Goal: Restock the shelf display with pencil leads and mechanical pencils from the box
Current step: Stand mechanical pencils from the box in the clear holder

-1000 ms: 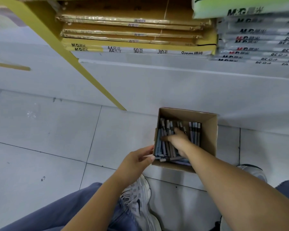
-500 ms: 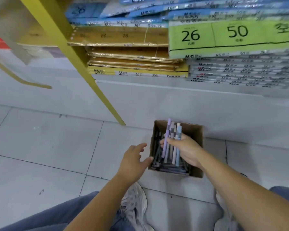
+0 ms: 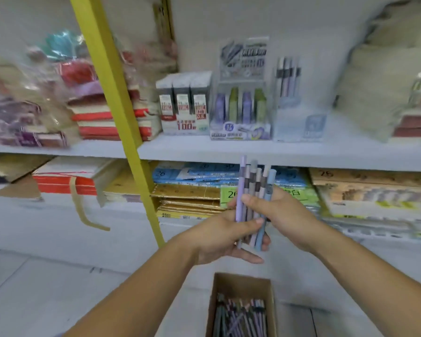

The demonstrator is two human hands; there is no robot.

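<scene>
A bundle of several mechanical pencils (image 3: 253, 186), purple, grey and blue, stands upright in front of the shelf. My right hand (image 3: 284, 215) grips the bundle from the right, and my left hand (image 3: 219, 237) holds its lower end from the left. Below them the open cardboard box (image 3: 272, 310) sits on the floor with several more pencils (image 3: 241, 317) inside. On the white shelf (image 3: 301, 154) stand a clear pencil display (image 3: 288, 93) with a few pencils, a lead display (image 3: 241, 110) and boxed lead packs (image 3: 184, 103).
A slanted yellow post (image 3: 117, 103) crosses in front of the shelf on the left. Bagged notebooks (image 3: 29, 105) and stacked red books (image 3: 102, 117) fill the left shelf. Paper packs (image 3: 199, 190) lie on the lower shelf. Beige bundles (image 3: 379, 81) sit at the right.
My right hand lifted the pencil bundle out of the box up to shelf height. My left hand left the box edge and took hold of the bundle. The view tilted upward.
</scene>
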